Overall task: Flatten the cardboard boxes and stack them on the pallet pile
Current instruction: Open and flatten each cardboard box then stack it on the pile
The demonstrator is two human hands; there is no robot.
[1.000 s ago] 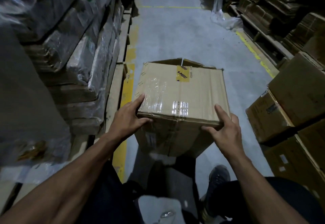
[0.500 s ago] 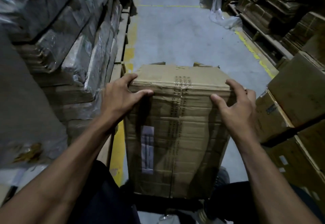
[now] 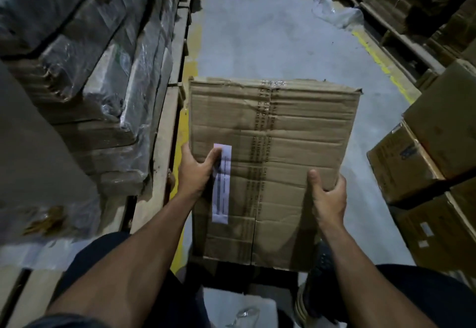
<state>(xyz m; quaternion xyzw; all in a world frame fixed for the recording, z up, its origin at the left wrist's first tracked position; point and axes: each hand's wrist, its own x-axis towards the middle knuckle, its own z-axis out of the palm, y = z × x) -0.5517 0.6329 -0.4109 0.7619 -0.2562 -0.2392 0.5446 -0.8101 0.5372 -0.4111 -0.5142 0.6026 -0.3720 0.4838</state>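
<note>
Grey warehouse aisle floor (image 3: pixel 257 44): left hand (image 3: pixel 197 170) and right hand (image 3: pixel 327 193) grip a creased brown cardboard box (image 3: pixel 273 147) by its side edges (light, bendy).

Brown creased cardboard box (image 3: pixel 283 147) bears a white label (image 3: pixel 221 186); grey floor (image 3: pixel 257 44) has yellow lines (image 3: pixel 378 62).

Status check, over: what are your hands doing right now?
Both hands, left and right, gripping the cardboard box by its sides. Box not visibly flattened yet. Aisle floor ahead open.
</note>
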